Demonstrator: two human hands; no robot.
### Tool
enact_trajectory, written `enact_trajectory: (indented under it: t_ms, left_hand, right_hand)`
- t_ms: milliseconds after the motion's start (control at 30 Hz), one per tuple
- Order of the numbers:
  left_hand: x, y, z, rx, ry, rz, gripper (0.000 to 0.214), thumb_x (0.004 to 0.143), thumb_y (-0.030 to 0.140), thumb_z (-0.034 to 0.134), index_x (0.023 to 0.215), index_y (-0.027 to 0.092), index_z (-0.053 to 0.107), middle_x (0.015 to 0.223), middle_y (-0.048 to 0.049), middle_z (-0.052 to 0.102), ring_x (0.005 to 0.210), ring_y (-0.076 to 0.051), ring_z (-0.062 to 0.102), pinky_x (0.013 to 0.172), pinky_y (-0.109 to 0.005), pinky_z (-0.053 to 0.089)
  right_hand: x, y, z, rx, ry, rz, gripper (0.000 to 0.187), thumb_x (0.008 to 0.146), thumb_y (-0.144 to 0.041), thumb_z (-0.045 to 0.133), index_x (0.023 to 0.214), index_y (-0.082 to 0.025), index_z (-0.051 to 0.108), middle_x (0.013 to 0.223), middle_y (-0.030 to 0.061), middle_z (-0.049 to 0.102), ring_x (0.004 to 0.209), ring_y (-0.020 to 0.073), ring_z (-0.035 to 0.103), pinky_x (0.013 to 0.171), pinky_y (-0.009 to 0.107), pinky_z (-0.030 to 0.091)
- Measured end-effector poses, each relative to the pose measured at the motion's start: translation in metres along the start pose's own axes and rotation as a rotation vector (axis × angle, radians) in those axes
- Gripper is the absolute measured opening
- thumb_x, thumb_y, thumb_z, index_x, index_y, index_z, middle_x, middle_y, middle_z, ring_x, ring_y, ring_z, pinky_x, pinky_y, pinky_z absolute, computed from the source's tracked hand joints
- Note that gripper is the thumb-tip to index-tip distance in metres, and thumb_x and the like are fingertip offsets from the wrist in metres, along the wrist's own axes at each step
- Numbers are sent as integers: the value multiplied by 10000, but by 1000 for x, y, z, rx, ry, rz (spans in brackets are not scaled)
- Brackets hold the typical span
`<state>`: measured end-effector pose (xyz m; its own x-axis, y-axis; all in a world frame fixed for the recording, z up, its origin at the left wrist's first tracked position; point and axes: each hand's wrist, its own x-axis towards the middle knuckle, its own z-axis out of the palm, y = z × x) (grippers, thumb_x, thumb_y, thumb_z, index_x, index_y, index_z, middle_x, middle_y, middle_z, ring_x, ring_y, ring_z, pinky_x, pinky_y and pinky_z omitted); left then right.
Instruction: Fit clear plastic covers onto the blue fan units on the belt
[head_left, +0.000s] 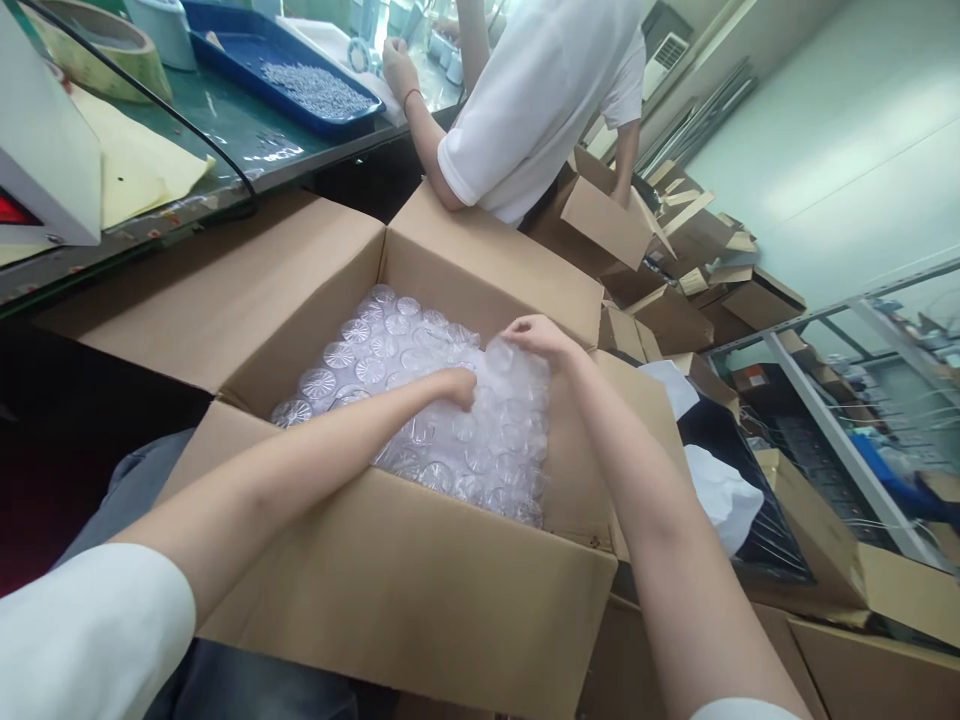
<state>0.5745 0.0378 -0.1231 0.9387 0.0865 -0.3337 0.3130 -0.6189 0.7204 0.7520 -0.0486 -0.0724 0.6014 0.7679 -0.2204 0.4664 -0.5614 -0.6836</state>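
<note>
An open cardboard box (420, 590) rests on my lap, packed with rows of clear round plastic containers (375, 350) under a thin clear plastic bag (502, 420). My left hand (456, 386) reaches into the middle of the box, fingers curled and pinching the bag. My right hand (536, 337) is at the far right side of the box, fingers closed on the bag's edge above the containers.
A person in a white shirt (540, 90) stands beyond the box, one hand on the green worktable (247, 135). A blue tray (225, 45) of small grey parts lies there. Stacked cardboard boxes (675, 260) and a metal rack (847, 440) stand at the right.
</note>
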Motion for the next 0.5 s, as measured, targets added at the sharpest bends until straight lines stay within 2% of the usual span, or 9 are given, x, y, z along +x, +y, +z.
enact_trajectory:
  t_ms: [67,167,267,333,433,500]
  left_hand:
    - [-2,0,-9,2,-62,-23,277,908,309,583,1124,136,603,1128,-81,629,990,-204,627,847,-401,544]
    - [-4,-1,-16,-22,-75,-43,285,909,317,581,1121,128,603,1118,-78,631,977,-206,630,834,-397,549]
    - [-5,-1,-20,-52,-35,-55,292,909,321,579,1125,125,600,1122,-79,629,982,-209,628,835,-399,549]
    - [-5,-2,-20,-78,0,-48,287,909,316,580,1126,128,600,1124,-80,629,986,-208,627,839,-399,547]
    - [-4,-4,-20,-122,58,-22,287,912,310,577,1134,130,596,1122,-81,630,975,-201,630,833,-395,550]
    - [-4,-7,-20,-140,122,-13,294,915,311,572,1148,132,589,1131,-86,626,975,-198,630,833,-398,551]
  right_hand:
    - [1,-1,2,123,71,-19,212,919,-318,593,824,-129,599,710,-35,587,567,76,539,551,223,481]
    - [3,-2,14,287,167,-47,223,929,-334,573,829,-135,577,694,-42,549,541,67,500,518,208,449]
    - [2,-3,30,431,213,-71,295,951,-416,512,821,-155,556,661,-50,513,518,68,468,512,213,441]
    - [0,-4,37,492,203,-72,333,927,-464,533,754,-180,526,597,-61,469,502,74,445,526,219,454]
    - [-2,-6,35,528,194,-60,345,897,-477,575,699,-209,488,574,-62,445,532,83,460,584,222,486]
    - [-2,-6,30,519,208,-46,294,924,-454,542,771,-203,527,664,-45,512,595,86,507,626,232,502]
